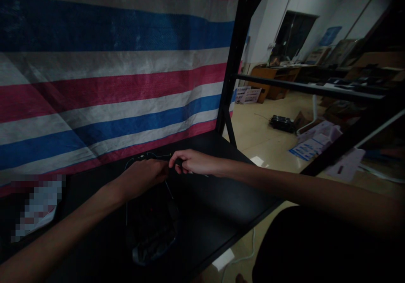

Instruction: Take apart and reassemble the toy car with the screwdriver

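Observation:
Over the black tabletop (205, 215), my two hands meet near the striped sheet. My left hand (142, 176) is closed with its back up, so whatever its fingers hold is hidden. My right hand (193, 161) has its fingers curled around a small dark object (179, 161), too dim to name. A thin wire (168, 189) runs down from between the hands towards a dark device (152, 228) with a tiny red light. Behind my left hand, more thin cable and small bits (142, 156) lie at the table's back edge.
A red, white and blue striped sheet (110, 76) hangs behind the table. Black frame posts (230, 67) and a crossbar (310, 89) stand at the right. A blurred paper or packet (41, 209) lies left. Beyond are cartons and a black device (282, 123) on the floor.

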`<state>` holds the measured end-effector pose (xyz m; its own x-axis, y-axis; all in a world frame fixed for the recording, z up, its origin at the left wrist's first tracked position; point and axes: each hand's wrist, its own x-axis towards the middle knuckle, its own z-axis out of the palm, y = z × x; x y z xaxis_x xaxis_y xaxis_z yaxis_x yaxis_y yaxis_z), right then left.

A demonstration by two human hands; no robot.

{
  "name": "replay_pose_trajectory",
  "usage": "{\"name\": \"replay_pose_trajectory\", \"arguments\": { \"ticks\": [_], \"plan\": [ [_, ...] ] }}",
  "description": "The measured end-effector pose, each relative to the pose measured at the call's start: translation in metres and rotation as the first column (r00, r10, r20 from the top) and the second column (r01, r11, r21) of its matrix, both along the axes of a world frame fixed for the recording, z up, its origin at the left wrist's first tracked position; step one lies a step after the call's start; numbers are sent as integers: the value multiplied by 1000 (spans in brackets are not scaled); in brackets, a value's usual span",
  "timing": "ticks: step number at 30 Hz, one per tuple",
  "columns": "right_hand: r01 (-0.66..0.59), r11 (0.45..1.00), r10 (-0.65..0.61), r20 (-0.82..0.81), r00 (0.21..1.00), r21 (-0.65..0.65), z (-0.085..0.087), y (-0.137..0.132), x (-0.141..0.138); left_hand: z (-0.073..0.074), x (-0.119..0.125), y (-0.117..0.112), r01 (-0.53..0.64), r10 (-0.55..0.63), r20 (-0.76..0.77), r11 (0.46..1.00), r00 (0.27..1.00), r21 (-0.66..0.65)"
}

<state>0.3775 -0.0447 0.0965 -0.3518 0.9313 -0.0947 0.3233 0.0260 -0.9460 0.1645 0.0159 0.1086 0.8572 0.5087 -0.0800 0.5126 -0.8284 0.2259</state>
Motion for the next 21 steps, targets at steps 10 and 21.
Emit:
{"name": "replay_pose_trajectory", "arguments": {
  "ticks": [10,21],
  "plan": [
    [-3,1000,3,-22,1000,-10,-3,1,0,-17,-3,28,179,-159,126,969,979,-169],
    [-9,1000,8,18,1000,12,-5,5,3,-18,-11,26,253,-202,212,934,956,-253]
  ]
}}
